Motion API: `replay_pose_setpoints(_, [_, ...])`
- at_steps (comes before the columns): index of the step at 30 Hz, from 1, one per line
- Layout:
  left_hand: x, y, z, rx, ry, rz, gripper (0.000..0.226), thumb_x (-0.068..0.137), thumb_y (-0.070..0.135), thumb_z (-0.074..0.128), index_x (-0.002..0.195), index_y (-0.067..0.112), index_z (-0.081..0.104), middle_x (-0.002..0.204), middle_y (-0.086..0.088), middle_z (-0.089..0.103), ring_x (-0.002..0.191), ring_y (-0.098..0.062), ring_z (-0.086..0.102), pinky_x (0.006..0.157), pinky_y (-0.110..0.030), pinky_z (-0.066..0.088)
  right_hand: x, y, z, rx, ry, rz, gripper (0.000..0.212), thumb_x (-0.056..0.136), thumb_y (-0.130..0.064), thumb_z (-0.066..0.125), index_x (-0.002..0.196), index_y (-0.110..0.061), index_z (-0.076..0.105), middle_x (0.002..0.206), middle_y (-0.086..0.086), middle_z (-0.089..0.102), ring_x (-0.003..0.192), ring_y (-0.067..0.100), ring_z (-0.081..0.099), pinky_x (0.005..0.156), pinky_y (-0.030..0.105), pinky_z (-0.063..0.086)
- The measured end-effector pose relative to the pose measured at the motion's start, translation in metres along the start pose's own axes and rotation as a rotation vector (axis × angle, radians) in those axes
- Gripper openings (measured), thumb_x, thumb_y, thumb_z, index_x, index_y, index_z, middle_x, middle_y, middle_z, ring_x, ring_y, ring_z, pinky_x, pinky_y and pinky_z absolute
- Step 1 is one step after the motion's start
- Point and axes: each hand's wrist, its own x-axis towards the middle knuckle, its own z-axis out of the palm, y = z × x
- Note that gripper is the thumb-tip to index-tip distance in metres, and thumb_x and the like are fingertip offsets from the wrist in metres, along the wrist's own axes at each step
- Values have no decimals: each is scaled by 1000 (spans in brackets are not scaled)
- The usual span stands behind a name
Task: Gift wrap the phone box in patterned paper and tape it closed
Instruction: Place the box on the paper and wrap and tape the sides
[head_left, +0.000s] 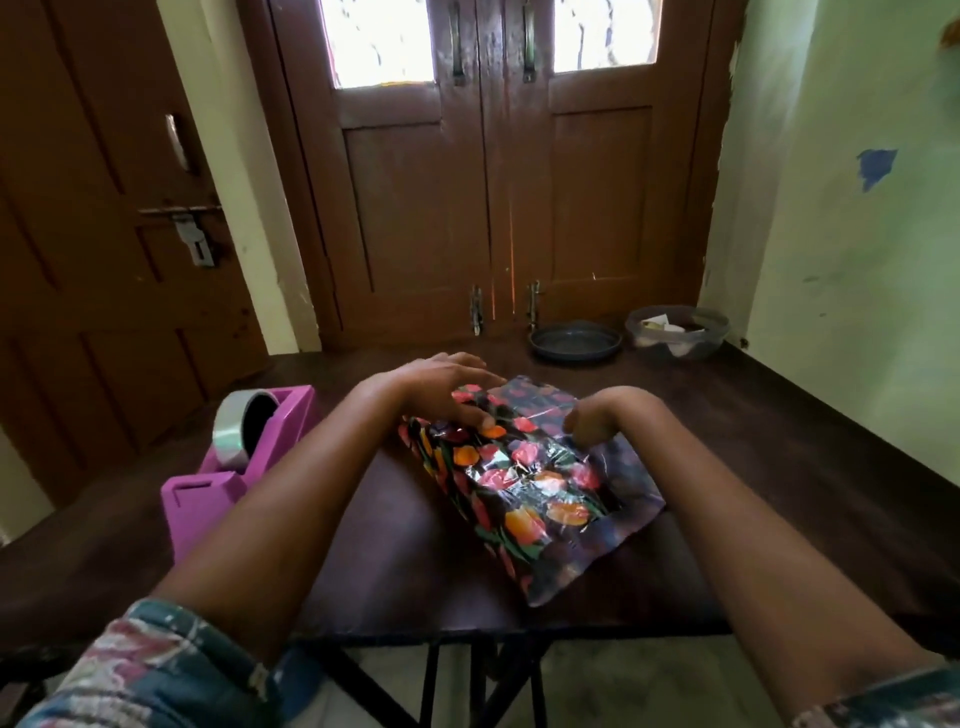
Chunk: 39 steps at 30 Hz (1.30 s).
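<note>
While the flat left hand (447, 387) is pinning the paper-covered phone box (519, 467), right of the pink tape dispenser (234, 467), the right hand (589, 423) is curling, grip unclear; pulling the patterned paper (613, 525) taut seems wise.

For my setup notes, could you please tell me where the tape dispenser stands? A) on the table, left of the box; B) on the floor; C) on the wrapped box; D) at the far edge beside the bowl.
A: the purple tape dispenser stands on the table, left of the wrapped box and apart from it; the far edge holds a dark dish and a clear bowl.
</note>
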Motion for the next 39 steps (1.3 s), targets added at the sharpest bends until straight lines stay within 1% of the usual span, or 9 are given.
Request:
replay_pose_setpoints(2, [0,-5,4,-74,-39,34,60,87,53,52,142,41,32,154,5,20,143,-19,13,113,-42,14,11,-4,7,194,43,-7,45,88,-26,51,129,-10,50,133,11,52,120,31,51,97,39,45])
replay_pose_setpoints(4, [2,-10,10,-74,-44,18,56,89,57,46,141,43,33,153,5,24,142,-20,17,112,-42,14,16,-5,11,271,-47,-20,58,86,-41,41,136,-12,43,136,14,49,123,33,50,94,41,48])
replay_pose_setpoints(11, [-1,-7,10,65,90,-53,52,84,68,38,125,40,51,130,2,48,129,-20,34,105,-45,19,7,2,7,392,-95,-63,49,92,-54,39,129,-22,42,133,8,51,119,30,52,104,43,40])
replay_pose_setpoints(16, [-5,-3,2,208,131,-93,65,77,78,37,107,28,65,107,2,65,91,-15,57,73,-31,47,4,-12,-10,321,-46,-103,62,96,-53,31,143,-12,33,146,6,37,132,26,38,109,38,30])
replay_pose_setpoints(20, [-9,3,7,366,108,-133,71,70,84,38,94,25,69,90,5,66,78,-11,59,64,-29,46,5,-29,-23,217,-84,-128,70,94,-58,30,145,-11,28,152,8,26,139,26,26,111,39,22])
replay_pose_setpoints(25, [-12,11,17,322,102,-264,70,68,88,32,85,25,58,84,7,58,82,-14,52,69,-33,35,8,-45,-29,163,-104,-193,63,99,-48,26,146,-7,23,155,10,19,142,24,18,111,33,19])
replay_pose_setpoints(29, [-13,14,18,279,68,-319,67,65,89,34,69,24,48,74,7,53,80,-14,53,59,-28,35,13,-51,-26,136,-80,-214,59,100,-45,26,144,-7,29,152,11,27,139,25,26,111,35,22])
replay_pose_setpoints(33, [-13,6,16,60,-3,-360,71,68,86,38,84,20,59,84,4,59,84,-15,56,58,-26,39,16,-41,-18,219,-19,-228,58,95,-52,33,132,-11,49,133,8,52,116,25,53,101,37,39])
replay_pose_setpoints(39, [13,-32,12,-138,79,-392,45,80,56,63,87,12,67,93,-4,68,86,-20,63,77,-33,52,32,-21,-14,198,139,-230,47,95,-39,45,134,-12,50,138,5,48,123,23,47,105,36,35])
